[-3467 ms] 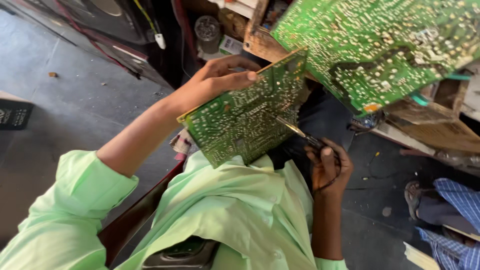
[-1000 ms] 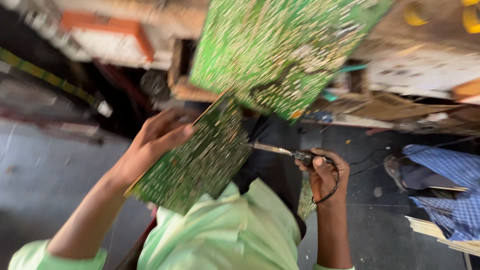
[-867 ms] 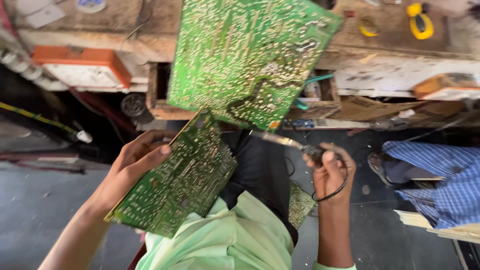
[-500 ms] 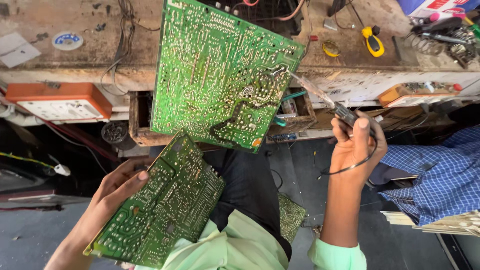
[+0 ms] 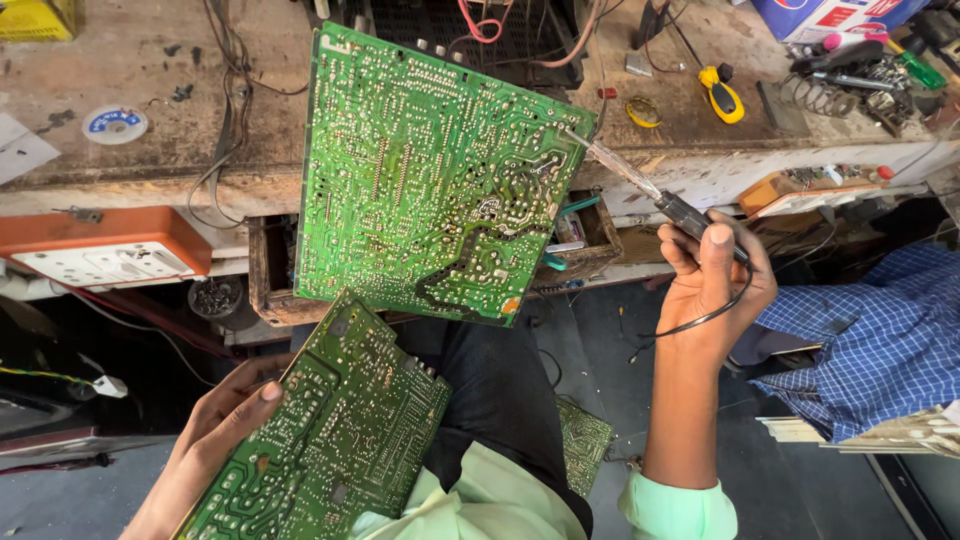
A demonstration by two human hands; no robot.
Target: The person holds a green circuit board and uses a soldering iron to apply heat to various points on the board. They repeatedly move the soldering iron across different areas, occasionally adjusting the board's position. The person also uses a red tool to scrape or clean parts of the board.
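Note:
My left hand grips the left edge of a small green circuit board held low over my lap, solder side up. My right hand is raised at the right and holds a soldering iron by its dark handle, its cord looping under the wrist. The iron's tip rests at the right edge of a large green circuit board that leans out over the workbench edge, solder side facing me.
The worn wooden workbench carries wires, a solder reel, a yellow-handled tool and assorted tools at the far right. An orange-and-white socket box hangs at the left. A blue checked cloth lies to the right.
The view has tilted up from my lap to the bench. My right hand lifted the soldering iron up to the large board's edge. My left hand lowered the small board.

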